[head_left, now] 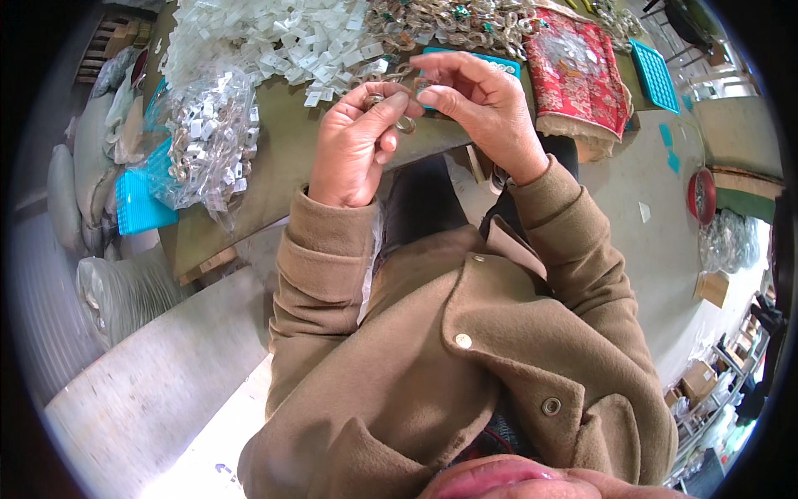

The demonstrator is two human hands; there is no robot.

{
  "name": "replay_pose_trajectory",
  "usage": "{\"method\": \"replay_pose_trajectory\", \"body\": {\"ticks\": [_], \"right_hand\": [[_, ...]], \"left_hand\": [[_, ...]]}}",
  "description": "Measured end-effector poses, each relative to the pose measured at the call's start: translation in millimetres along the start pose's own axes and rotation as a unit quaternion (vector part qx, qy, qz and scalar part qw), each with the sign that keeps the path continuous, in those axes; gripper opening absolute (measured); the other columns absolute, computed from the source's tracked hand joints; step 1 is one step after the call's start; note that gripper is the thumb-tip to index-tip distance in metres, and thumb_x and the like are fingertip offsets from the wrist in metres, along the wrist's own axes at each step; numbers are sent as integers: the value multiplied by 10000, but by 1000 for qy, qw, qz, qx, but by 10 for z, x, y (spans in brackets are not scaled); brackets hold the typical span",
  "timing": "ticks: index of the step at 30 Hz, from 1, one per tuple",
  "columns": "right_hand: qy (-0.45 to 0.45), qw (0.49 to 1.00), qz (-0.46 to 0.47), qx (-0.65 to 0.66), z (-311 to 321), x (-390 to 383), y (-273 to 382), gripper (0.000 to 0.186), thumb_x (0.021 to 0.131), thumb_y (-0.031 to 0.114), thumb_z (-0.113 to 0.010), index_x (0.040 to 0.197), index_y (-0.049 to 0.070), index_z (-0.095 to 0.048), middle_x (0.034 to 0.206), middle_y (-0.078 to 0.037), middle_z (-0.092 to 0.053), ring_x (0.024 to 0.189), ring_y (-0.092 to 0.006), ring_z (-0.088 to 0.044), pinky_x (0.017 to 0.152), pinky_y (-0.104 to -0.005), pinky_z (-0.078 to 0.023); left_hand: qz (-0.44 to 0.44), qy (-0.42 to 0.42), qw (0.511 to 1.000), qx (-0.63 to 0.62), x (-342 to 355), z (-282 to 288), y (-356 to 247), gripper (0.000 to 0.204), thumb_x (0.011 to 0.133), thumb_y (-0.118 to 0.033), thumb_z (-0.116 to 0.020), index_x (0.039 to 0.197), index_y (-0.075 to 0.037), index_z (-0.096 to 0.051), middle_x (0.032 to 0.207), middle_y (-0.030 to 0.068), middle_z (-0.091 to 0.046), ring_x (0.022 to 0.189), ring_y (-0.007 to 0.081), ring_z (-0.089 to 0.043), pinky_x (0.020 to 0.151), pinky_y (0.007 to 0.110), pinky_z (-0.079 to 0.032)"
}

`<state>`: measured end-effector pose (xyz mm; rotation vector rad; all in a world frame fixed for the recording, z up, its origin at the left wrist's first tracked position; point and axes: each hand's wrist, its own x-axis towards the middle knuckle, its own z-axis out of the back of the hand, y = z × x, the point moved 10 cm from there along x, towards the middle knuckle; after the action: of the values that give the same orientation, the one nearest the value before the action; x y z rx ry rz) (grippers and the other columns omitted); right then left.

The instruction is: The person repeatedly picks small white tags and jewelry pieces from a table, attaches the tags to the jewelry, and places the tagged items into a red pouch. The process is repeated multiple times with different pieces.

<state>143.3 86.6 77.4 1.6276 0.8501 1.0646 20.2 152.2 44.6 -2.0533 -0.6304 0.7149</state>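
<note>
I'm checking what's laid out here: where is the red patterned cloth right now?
In the head view, the red patterned cloth lies at the upper right, between the right hand and a blue tray.

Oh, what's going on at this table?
A person in a brown coat is handling small trinkets over the table. The left hand holds shiny ring-like pieces; the right hand is close by, its fingertips perhaps pinching something too small to identify. Beyond lies a heap of white pieces, with a red patterned cloth to the right.
</note>
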Motion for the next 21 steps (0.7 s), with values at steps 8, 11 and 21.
{"method": "replay_pose_trajectory", "body": {"ticks": [8,11,21], "right_hand": [[8,999,-12,51,213,-181,69,212,913,-4,-648,1122,-2,-686,1075,-47,-687,988,-108,-636,892,-249,-523],[31,996,6,82,253,-228,125,210,905,-25,-636,1103,-2,-700,1055,-28,-697,976,-83,-631,887,-225,-509],[-35,934,193,-299,442,-430,534,158,880,7,-677,1037,-6,-683,1021,-22,-690,949,-78,-634,850,-251,-522]], "left_hand": [[87,42,995,-37,-40,-253,237,100,918,-140,-666,974,-58,-651,764,-10,-619,512,8,-424,437,145,-328],[150,36,984,-89,-92,-330,376,82,910,-127,-667,963,-67,-647,785,-40,-589,566,0,-414,442,149,-318],[119,-16,991,-54,-77,-470,473,91,897,-91,-668,970,-87,-612,667,-83,-461,498,19,-328,443,175,-277]]}}
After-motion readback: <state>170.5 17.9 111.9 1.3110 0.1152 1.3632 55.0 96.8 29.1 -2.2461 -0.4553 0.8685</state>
